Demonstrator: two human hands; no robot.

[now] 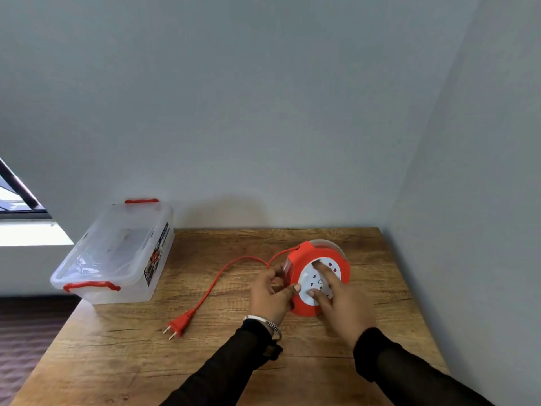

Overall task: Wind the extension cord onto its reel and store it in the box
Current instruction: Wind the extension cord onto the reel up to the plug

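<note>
Setting: a wooden surface (117,361) pushed into a corner of pale grey walls, seen from a camera worn on a person's head.
Reel: an orange extension cord reel (319,278) with a white socket face stands tilted on its edge toward the right of the surface, the face turned to the camera.
Left hand: the left hand (270,291) holds the reel's left edge, its fingers (294,288) curled round the rim and the thumb tip on the orange edge; a metal bracelet (270,323) sits at the wrist above a black sleeve (222,367).
Right hand: the right hand (344,303) lies on the white socket face, its fingers straight and spread, pressing flat against the face and curled round nothing.
Cord: an orange cord (222,273) leaves the top left of the reel, arcs across the surface to the left of the hands and runs down toward the near edge.
Plug: the cord ends in an orange two-pin plug (178,325) lying flat on the surface, pins pointing down-left, well apart from the reel.
Box: a clear plastic box (117,253) with orange handles rests at the far left corner of the surface, partly overhanging the left edge, its lid on; well apart from the reel.
Background: a window (17,206) shows at the far left.
</note>
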